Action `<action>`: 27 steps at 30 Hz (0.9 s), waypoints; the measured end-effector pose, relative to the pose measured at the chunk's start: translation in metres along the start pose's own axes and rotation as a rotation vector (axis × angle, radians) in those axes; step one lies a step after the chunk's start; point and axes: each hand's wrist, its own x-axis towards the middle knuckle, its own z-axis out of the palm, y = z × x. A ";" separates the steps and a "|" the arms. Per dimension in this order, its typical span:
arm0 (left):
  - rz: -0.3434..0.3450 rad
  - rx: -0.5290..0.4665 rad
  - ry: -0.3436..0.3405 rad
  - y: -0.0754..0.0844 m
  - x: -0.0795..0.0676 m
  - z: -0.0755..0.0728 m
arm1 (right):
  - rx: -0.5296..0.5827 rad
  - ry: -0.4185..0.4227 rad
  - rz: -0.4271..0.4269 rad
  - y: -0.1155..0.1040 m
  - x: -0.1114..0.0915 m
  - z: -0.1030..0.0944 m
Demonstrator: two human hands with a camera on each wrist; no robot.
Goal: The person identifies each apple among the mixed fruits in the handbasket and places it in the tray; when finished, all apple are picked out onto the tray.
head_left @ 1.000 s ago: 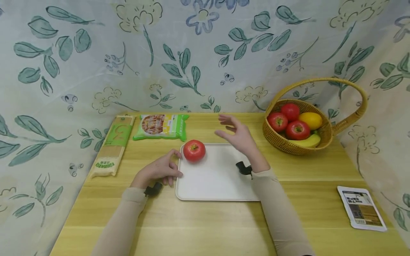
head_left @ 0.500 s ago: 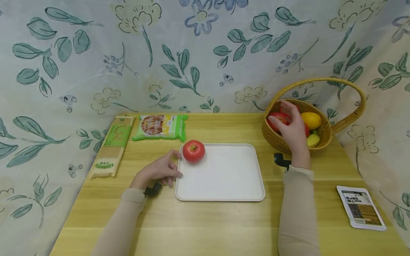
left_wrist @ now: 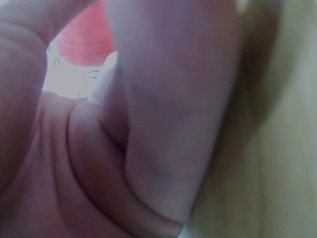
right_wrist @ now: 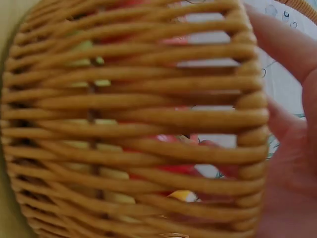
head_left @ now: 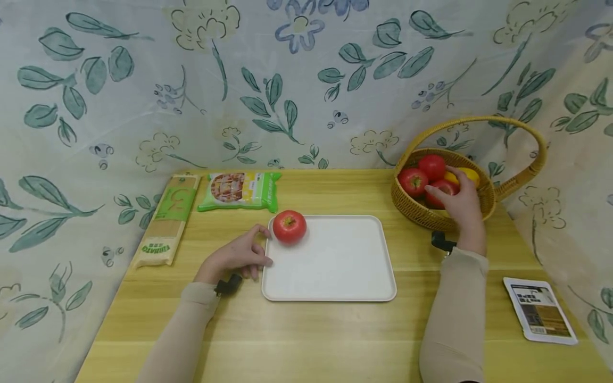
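At its upper left corner, a white tray (head_left: 335, 260) bears a red apple (head_left: 289, 227). My left hand (head_left: 237, 254) rests at the tray's left edge, thumb and fingers bent against the rim, holding no fruit. My right hand (head_left: 462, 205) is inside the wicker basket (head_left: 416, 214), thumb and fingers around the front apple (head_left: 438, 192), which the hand partly covers. Two more red apples (head_left: 413, 182) lie beside it, with a yellow lemon (head_left: 471, 175) behind the fingers. In the right wrist view, basket weave (right_wrist: 148, 104) hides most of the fruit.
A tall handle (head_left: 541, 154) arches over the basket. At the back left lie a green snack bag (head_left: 241, 190) and a long noodle pack (head_left: 167, 221). A flat white packet (head_left: 541, 311) lies at the right. Patterned cloth (head_left: 306, 106) hangs behind the wooden table (head_left: 311, 340).
My right hand has moved right from above the tray to the basket, then down around the front apple. The left hand stays at the tray edge.
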 end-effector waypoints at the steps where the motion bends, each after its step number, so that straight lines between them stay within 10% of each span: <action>1: 0.001 0.000 0.002 0.000 0.000 0.000 | -0.021 -0.026 -0.002 0.001 0.001 -0.001; 27: -0.009 -0.014 0.002 -0.003 0.002 0.000 | -0.275 -0.138 0.103 0.013 0.010 -0.006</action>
